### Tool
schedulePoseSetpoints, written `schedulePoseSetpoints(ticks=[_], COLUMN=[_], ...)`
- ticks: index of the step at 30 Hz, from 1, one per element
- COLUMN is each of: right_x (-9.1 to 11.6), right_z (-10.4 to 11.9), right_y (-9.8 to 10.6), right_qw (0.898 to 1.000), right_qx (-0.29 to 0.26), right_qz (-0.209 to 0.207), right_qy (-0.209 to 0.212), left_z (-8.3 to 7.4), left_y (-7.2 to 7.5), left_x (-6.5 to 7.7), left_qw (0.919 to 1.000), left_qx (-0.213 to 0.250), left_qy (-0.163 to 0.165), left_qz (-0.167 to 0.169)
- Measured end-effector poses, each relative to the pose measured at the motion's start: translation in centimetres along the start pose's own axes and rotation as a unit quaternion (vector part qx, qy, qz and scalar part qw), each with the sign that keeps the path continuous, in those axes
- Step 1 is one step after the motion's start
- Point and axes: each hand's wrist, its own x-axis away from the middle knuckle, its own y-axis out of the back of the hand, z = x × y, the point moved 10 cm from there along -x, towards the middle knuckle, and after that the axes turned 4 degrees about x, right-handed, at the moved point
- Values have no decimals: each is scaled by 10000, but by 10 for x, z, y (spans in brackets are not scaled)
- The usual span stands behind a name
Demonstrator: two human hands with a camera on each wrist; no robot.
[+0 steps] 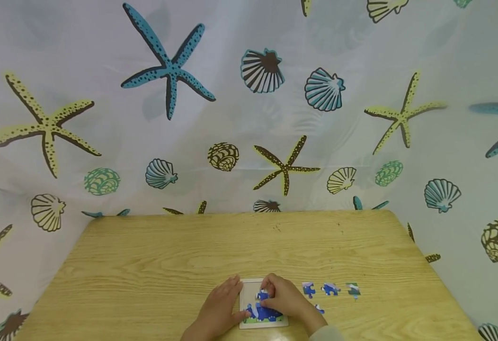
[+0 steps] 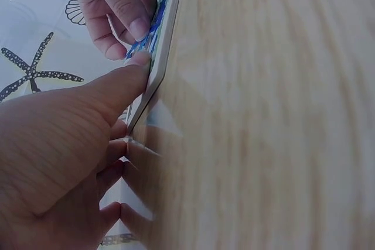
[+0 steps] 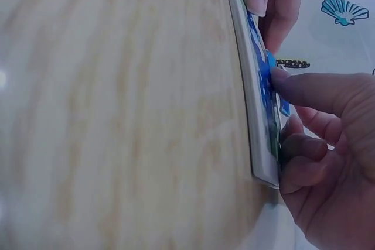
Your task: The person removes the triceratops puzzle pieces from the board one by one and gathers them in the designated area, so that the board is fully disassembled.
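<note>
A small puzzle board (image 1: 244,292) with a pale frame lies at the table's near side in the head view, blue and green pieces (image 1: 267,313) filling its lower part. My left hand (image 1: 219,305) lies along the board's left edge, fingers extended, its thumb on the near left corner area. From the right, my right hand (image 1: 286,297) reaches over the board and pinches a blue puzzle piece (image 1: 262,296) just above the assembled ones. In the right wrist view the thumb presses that piece (image 3: 285,107); the index fingertip is partly hidden behind it.
Several loose puzzle pieces (image 1: 330,289) lie on the wooden table (image 1: 146,265) to the right of the board, one of them partly covered by my right forearm. A cloth printed with starfish and shells (image 1: 232,113) hangs around the table's far side and both ends.
</note>
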Motion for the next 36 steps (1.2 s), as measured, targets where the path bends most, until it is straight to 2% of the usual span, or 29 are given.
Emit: schedulePoseSetpoints(ticks=[9,21,28,36], right_x=[-1,4,23,62], right_z=[-1,-10,-30,-65], right_y=[0,10,39,86], right_qw=[10000,9920,9905,9923], right_qx=[18,-1211,-1308,-1088], right_qz=[-56,-340,-402,-548], right_qy=[39,-55,-116,-238], left_z=[-1,5,4,8], left_y=[1,-5,-8,-9], left_x=[1,-3,-4,-6], left_qw=[10000,10000,9998,9996], left_qx=[20,-57,37,113], left_qy=[-41,32,122,185], left_qz=[-20,-7,133,197])
